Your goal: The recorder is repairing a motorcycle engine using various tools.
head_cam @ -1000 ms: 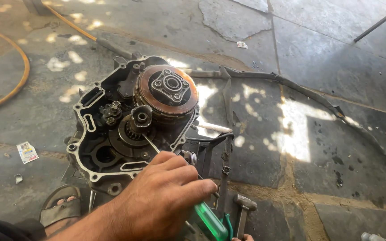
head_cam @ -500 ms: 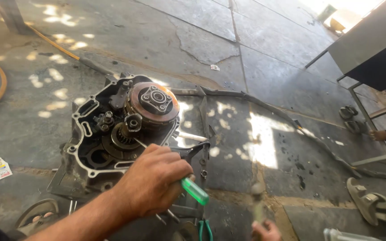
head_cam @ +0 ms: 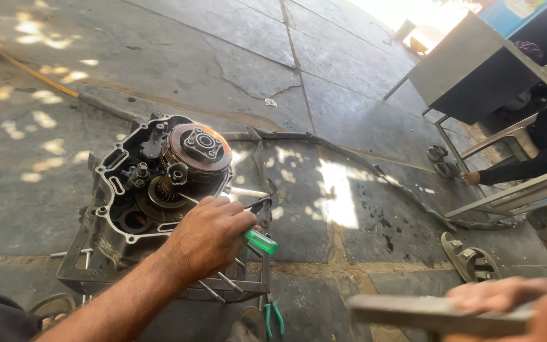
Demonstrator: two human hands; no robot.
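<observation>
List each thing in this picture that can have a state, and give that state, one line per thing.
engine case: side cover off, gears and clutch exposed
green-handled screwdriver: gripped, tip at the gears
left hand: closed on the screwdriver
right hand: closed on a blurred metal bar
green-handled pliers: lying on the floor, unheld

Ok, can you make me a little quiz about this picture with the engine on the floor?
1. True or false: the left hand holds a screwdriver with a green handle.
2. What does the right hand grip? A) a long grey metal bar B) a cup C) a rope
3. What does the open engine case sit on?

Key
1. True; its tip points into the case, below the round clutch.
2. A.
3. A metal frame stand on the stone floor.
</observation>
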